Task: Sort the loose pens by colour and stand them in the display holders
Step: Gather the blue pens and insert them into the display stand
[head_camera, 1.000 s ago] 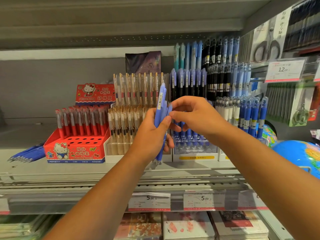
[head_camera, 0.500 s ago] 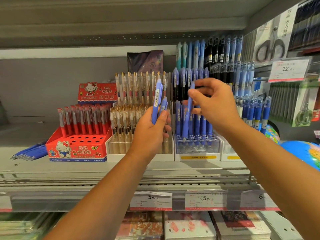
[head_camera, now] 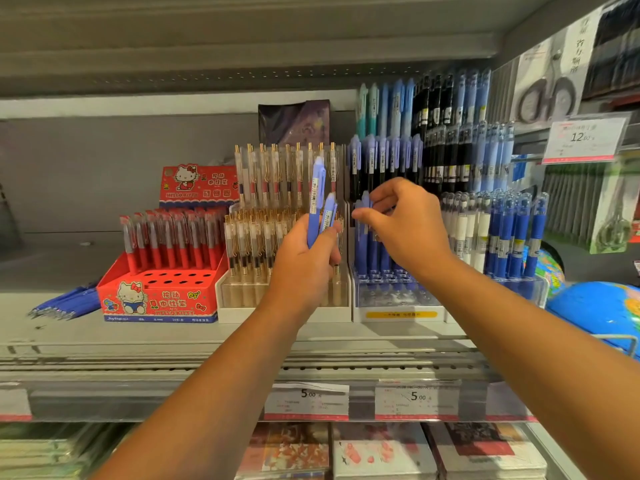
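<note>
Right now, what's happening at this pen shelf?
A person is stocking pens. The left hand grips two blue pens upright in front of the shelf. The right hand pinches the top of a third pen standing among other blue ones in the clear holder. More loose pens lie at far left, beside the red box.

Your left hand [head_camera: 304, 271] grips two blue pens [head_camera: 317, 202] upright, in front of the gold-clipped pens [head_camera: 263, 237]. Your right hand [head_camera: 410, 230] pinches the top of a third pen [head_camera: 365, 199], which stands among matching blue ones in the clear holder [head_camera: 398, 303]. The red holder [head_camera: 159, 299] stands further left.
</note>
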The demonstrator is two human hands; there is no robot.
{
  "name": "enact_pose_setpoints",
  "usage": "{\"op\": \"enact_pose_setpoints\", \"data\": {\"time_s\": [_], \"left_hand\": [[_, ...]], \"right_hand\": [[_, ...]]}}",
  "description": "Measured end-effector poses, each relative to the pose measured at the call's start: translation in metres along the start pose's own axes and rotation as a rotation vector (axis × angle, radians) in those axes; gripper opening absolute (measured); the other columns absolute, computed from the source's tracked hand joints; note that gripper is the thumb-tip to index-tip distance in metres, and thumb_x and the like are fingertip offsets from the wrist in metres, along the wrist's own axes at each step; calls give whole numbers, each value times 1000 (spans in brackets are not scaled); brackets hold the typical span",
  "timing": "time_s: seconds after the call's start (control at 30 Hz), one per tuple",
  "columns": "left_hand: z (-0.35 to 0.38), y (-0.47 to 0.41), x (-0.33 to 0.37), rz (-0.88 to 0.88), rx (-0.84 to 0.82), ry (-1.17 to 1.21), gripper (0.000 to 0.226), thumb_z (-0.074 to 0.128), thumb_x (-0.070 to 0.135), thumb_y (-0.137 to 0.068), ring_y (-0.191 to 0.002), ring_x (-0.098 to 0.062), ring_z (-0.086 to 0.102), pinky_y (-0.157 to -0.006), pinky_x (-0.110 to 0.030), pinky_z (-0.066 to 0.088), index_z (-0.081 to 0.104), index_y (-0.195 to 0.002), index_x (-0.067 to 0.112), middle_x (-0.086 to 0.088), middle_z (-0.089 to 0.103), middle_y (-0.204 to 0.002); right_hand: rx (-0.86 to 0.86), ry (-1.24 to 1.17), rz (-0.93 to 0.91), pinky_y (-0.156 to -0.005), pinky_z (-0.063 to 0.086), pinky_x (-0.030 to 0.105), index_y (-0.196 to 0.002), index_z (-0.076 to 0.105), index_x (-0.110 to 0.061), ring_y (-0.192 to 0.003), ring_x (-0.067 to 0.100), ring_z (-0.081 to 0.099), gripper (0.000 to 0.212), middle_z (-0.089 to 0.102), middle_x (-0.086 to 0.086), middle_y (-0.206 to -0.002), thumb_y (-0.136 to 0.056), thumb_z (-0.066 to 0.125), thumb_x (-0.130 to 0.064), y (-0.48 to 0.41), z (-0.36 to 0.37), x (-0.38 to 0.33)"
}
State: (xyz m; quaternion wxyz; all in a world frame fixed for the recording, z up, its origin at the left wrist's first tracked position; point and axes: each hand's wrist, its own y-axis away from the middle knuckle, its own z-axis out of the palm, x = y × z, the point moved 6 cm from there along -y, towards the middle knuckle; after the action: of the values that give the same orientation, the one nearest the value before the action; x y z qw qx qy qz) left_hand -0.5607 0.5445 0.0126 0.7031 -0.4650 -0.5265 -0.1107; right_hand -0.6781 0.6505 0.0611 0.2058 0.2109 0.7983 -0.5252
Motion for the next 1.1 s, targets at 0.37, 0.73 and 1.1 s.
{"op": "enact_pose_setpoints", "data": {"time_s": [0.37, 0.73, 1.1], "left_hand": [[7, 4, 2, -15, -61, 3, 16, 44, 19, -105, -45, -11, 44, -41, -24, 40, 57, -112, 24, 11, 58, -60], [13, 7, 1, -29, -170, 5, 15, 48, 18, -104, -49, -17, 58, -47, -31, 55, 60, -109, 25, -4, 62, -71], [2, 4, 0, -38, -34, -83, 46, 43, 64, -82, -54, -17, 59, -47, -38, 56, 53, -96, 21, 1, 54, -67]], "right_hand": [[-77, 140, 3, -67, 55, 38, -96, 62, -17, -72, 13, 64, 25, 66, -5, -77, -87, 72, -39, 4, -1, 0], [-254, -377, 108, -66, 55, 19, -101, 71, -9, -74, 9, 69, 15, 74, 10, -92, -87, 72, -12, 19, 5, -28], [-35, -623, 282, -60, 58, 25, -96, 63, -13, -74, 17, 74, 12, 71, 13, -96, -93, 62, -1, 3, -27, -2]]}}
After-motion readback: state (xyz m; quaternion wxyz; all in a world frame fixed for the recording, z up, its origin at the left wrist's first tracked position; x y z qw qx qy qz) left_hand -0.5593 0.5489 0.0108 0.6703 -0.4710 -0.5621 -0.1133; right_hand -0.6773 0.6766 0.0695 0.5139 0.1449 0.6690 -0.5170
